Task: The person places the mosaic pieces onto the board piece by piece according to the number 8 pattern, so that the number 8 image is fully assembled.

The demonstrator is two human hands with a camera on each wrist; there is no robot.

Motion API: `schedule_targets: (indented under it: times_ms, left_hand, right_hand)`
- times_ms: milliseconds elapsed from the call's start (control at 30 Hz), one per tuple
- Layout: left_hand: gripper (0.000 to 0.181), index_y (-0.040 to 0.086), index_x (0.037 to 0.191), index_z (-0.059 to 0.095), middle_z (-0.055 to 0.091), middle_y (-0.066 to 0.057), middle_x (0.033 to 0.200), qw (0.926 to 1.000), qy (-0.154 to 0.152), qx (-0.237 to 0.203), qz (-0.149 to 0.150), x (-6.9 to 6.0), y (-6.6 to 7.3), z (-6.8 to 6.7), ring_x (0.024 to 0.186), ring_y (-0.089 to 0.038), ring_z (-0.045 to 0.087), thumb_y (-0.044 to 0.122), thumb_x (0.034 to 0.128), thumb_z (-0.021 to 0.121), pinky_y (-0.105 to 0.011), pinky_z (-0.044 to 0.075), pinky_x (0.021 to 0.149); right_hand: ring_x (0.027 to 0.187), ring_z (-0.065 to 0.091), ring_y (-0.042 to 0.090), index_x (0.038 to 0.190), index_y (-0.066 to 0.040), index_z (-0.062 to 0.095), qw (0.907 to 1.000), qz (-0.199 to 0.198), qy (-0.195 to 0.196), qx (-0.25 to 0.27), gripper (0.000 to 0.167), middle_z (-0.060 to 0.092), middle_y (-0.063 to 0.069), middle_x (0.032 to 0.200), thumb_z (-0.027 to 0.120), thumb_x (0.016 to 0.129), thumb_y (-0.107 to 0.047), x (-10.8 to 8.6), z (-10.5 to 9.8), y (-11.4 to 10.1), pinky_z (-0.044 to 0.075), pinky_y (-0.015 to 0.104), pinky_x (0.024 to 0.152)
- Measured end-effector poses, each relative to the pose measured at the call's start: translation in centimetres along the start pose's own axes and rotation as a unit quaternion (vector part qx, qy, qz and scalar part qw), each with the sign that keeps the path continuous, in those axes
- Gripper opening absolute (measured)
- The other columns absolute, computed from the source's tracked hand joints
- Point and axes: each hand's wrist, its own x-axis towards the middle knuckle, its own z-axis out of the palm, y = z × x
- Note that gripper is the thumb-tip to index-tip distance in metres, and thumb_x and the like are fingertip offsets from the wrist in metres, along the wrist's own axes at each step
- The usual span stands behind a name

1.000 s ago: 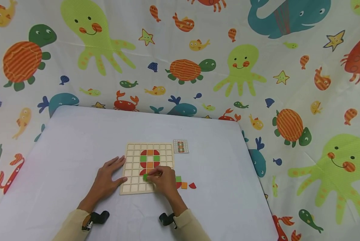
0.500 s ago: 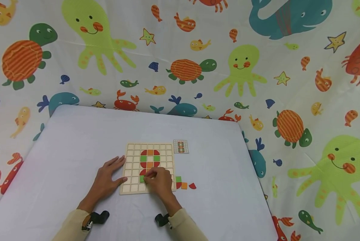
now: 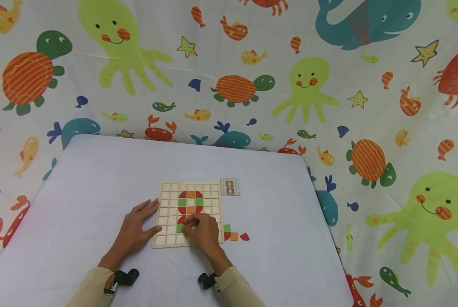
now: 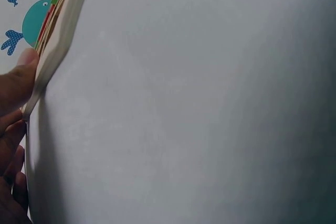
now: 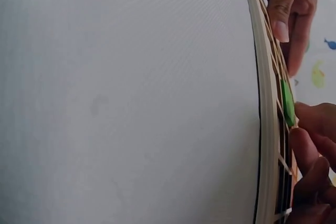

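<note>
A wooden grid board lies on the white table. Red quarter-round, orange square and green square tiles fill some cells in its middle columns. My right hand is over the lower middle of the board, its thumb and fingertips pinching the edge of a green square tile. In the right wrist view this green tile sits slightly tilted at the grid. Along the board's left edge rests my left hand, fingers extended, thumb touching the rim. The cells under my right hand are hidden.
A small printed pattern card lies by the board's upper right corner. Off its lower right side are loose tiles: a green square, an orange square and a red quarter-round. Another red piece touches the green one.
My right hand has moved slightly left and down, bringing the green square tile to the cell below a red tile. The left hand stays at the board's edge.
</note>
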Motion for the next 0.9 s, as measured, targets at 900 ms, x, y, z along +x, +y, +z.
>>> schedule_targets:
  times_ms: [900]
  left_hand:
    - [0.083, 0.004, 0.155, 0.052, 0.051, -0.022, 0.161, 1.0000, 0.004, 0.001, 0.002, 0.0, 0.2, -0.1, 0.149, -0.049, 0.039, 0.021, 0.0836, 0.090, -0.075, 0.033, 0.111]
  right_hand:
    - [0.069, 0.057, 0.006, 0.093, -0.019, 0.085, 0.9968, 0.010, 0.035, 0.072, 0.008, 0.074, -0.006, 0.078, 0.089, 0.087, -0.017, -0.1, -5.8, 3.0, 0.048, 0.022, 0.061]
